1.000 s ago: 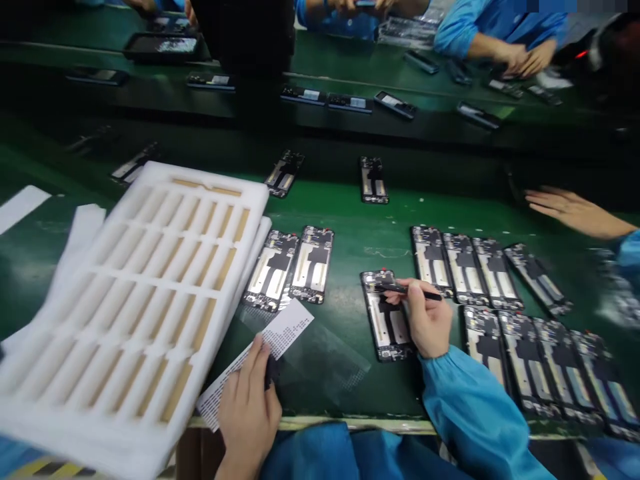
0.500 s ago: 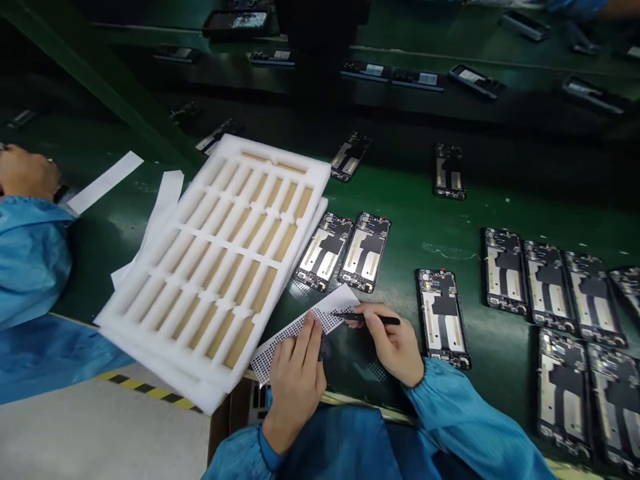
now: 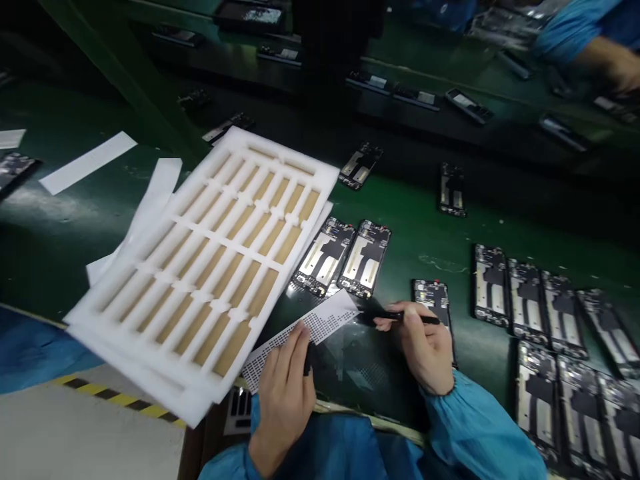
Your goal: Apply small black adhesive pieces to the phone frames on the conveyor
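Note:
My left hand presses flat on a white sheet covered with small dark dots, at the near edge of the green bench. My right hand is closed on black tweezers, whose tips point at the sheet's right corner. A clear film with dots lies under and between my hands. One phone frame lies just behind my right hand, and two more phone frames lie side by side beyond the sheet.
A white foam tray with empty slots overhangs the bench edge at left, on white strips. Rows of several phone frames lie at right. Another person's arm works at the far bench top right.
My right hand with the tweezers moved left from the phone frame to the dotted sheet's corner. My left hand stayed on the sheet. The view swung left.

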Demonstrator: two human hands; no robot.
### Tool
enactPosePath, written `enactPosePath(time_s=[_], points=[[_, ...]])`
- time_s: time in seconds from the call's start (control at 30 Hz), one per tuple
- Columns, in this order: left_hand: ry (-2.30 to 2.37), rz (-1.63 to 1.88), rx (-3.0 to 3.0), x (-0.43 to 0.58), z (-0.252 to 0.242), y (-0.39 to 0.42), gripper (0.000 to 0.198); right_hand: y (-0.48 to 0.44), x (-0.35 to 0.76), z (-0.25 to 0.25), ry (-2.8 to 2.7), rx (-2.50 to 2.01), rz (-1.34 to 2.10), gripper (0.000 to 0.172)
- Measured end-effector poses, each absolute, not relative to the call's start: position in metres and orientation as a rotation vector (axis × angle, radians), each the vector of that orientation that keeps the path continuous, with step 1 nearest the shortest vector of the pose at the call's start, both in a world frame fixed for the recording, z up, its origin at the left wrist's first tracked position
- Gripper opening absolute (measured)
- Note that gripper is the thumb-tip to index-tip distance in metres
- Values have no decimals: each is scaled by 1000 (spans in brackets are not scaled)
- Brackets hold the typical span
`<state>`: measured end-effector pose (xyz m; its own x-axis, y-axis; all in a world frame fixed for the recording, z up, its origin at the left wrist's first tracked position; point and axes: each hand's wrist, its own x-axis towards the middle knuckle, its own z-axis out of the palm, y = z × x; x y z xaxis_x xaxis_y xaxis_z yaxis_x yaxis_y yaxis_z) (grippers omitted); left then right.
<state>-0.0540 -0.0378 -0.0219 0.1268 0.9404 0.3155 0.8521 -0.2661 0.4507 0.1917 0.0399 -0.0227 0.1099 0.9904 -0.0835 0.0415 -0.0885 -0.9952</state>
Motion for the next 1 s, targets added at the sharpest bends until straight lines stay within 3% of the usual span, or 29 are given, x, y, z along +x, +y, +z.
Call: enactPosePath(time_s=[0.2,0.33,0.63,1.0], points=[[1605,894,2263,-35,1,-29,60,59,279,-29,-1048,-1499,698,32],[1536,666,2512,17,12,4,54,60,289,-46,-1034,-1559,691,36],[1506,270,2665,100,6,61,66,57,281,-41,-1213,-1654,551,26],[1515,156,2630,107,-6,74,73,57,282,-35,-1423,-1644,477,24]])
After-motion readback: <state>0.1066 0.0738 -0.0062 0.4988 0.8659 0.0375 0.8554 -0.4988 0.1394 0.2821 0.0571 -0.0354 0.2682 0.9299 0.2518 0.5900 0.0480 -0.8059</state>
